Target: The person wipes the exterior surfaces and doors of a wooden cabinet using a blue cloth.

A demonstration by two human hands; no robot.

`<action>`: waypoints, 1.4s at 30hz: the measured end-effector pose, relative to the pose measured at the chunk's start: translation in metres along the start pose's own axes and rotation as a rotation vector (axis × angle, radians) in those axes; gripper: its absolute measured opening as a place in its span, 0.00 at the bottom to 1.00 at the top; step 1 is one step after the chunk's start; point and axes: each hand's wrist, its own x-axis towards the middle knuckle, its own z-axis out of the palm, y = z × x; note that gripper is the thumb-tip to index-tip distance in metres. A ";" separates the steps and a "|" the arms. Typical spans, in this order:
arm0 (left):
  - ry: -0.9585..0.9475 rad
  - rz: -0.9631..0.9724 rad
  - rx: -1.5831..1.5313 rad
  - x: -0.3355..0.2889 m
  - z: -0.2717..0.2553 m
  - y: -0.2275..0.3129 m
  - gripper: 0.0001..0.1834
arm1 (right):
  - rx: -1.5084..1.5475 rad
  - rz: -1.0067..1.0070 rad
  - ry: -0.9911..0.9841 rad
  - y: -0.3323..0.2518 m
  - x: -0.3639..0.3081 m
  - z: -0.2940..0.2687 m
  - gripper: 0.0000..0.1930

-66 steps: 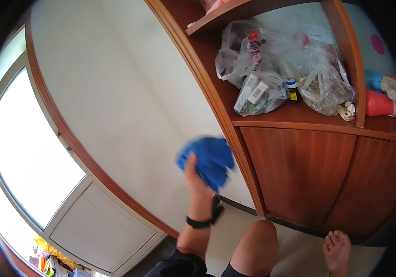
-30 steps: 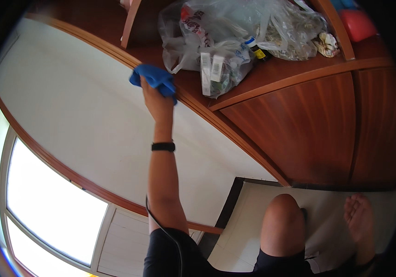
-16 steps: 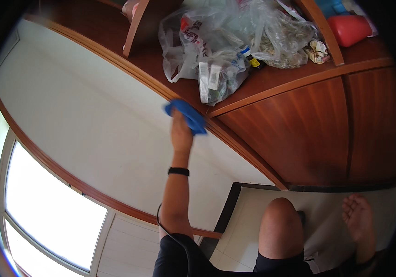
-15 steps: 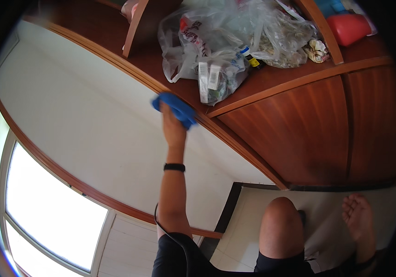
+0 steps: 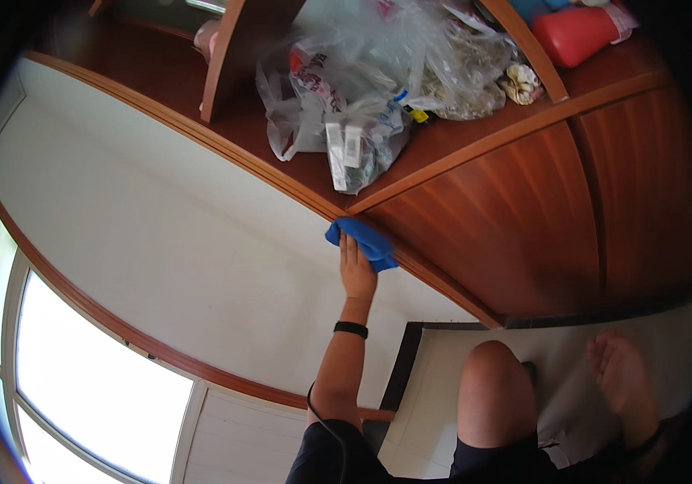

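Note:
My left hand (image 5: 357, 270) presses a folded blue cloth (image 5: 368, 240) flat against the brown wooden side edge of the cabinet (image 5: 434, 286), just below the corner of its shelf. The fingers lie over the cloth, and a black band circles that wrist. Off to the right, above the floor, my right hand (image 5: 620, 373) hangs loosely with nothing in it, its fingers slightly bent and a little blurred.
On the open shelf lie clear plastic bags (image 5: 362, 105) holding small white boxes, a crumpled floral item (image 5: 521, 84) and a red bottle (image 5: 576, 36). A white wall (image 5: 168, 218) and a bright window (image 5: 104, 363) are at left. My bare knee (image 5: 495, 387) is below.
My left hand has slid the blue cloth down along the cabinet edge, past the shelf corner. The view has shifted slightly, and my right hand has moved only a little.

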 end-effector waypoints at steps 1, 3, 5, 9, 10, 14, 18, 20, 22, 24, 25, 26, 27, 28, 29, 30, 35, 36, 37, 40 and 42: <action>-0.027 0.010 0.028 0.004 -0.007 -0.018 0.33 | -0.014 0.040 0.009 0.001 -0.003 0.004 0.06; 0.051 -0.021 -0.001 0.032 -0.024 -0.046 0.30 | -0.031 0.070 0.024 0.000 -0.007 0.008 0.05; 0.129 -0.174 0.038 0.082 -0.052 -0.073 0.39 | -0.065 0.094 0.031 0.004 -0.007 0.010 0.05; 0.311 -0.171 0.017 0.184 -0.111 -0.086 0.28 | -0.073 0.091 0.003 0.008 -0.001 0.003 0.05; 0.230 -0.255 -0.035 0.195 -0.119 -0.083 0.26 | -0.081 0.092 0.004 0.008 0.001 0.004 0.05; 0.321 -0.186 -0.011 0.160 -0.084 -0.045 0.29 | -0.084 0.104 0.020 0.005 -0.002 0.008 0.05; 0.159 -0.215 -0.050 0.041 -0.019 0.009 0.44 | -0.097 0.115 -0.019 0.006 -0.003 0.009 0.06; 0.004 -0.152 -0.164 -0.017 0.000 0.048 0.40 | -0.114 0.131 -0.015 0.010 0.000 0.004 0.06; -0.157 -0.184 -0.244 -0.063 0.020 0.084 0.38 | -0.122 0.125 -0.002 0.007 -0.005 0.007 0.06; -0.284 -0.233 -0.346 -0.085 0.049 0.122 0.35 | -0.139 0.069 0.045 -0.004 -0.022 0.013 0.06; -0.338 -0.243 -0.377 -0.092 0.060 0.136 0.34 | -0.145 0.060 0.049 -0.007 -0.025 0.015 0.06; -0.398 -0.230 -0.376 -0.098 0.071 0.148 0.35 | -0.151 0.046 0.056 -0.009 -0.029 0.016 0.07; -0.453 -0.248 -0.310 -0.148 0.062 0.115 0.35 | -0.140 0.123 0.019 0.011 -0.013 0.017 0.07; -0.482 -0.251 -0.215 -0.189 0.055 0.079 0.35 | -0.115 0.180 -0.048 0.021 -0.010 0.024 0.06; -0.484 -0.243 -0.163 -0.207 0.051 0.068 0.34 | -0.098 0.194 -0.086 0.024 -0.009 0.028 0.05; -0.507 -0.487 -0.535 -0.182 0.074 0.095 0.30 | -0.093 0.112 -0.063 0.011 -0.020 0.025 0.04; -0.285 -0.967 -1.287 -0.080 -0.010 0.174 0.14 | -0.098 -0.002 -0.021 -0.006 -0.005 -0.006 0.06; -0.239 -1.059 -1.550 -0.061 -0.039 0.173 0.16 | -0.133 -0.007 -0.033 -0.005 -0.006 0.000 0.06; -0.222 -1.144 -1.739 -0.028 -0.077 0.191 0.20 | -0.165 -0.026 -0.046 -0.007 -0.005 0.000 0.07; -0.570 -1.210 -2.188 0.025 -0.131 0.231 0.23 | -0.253 -0.092 -0.057 -0.013 -0.009 0.011 0.13; -0.762 -1.175 -2.330 0.053 -0.155 0.274 0.23 | -0.309 -0.153 -0.052 -0.017 -0.007 0.010 0.16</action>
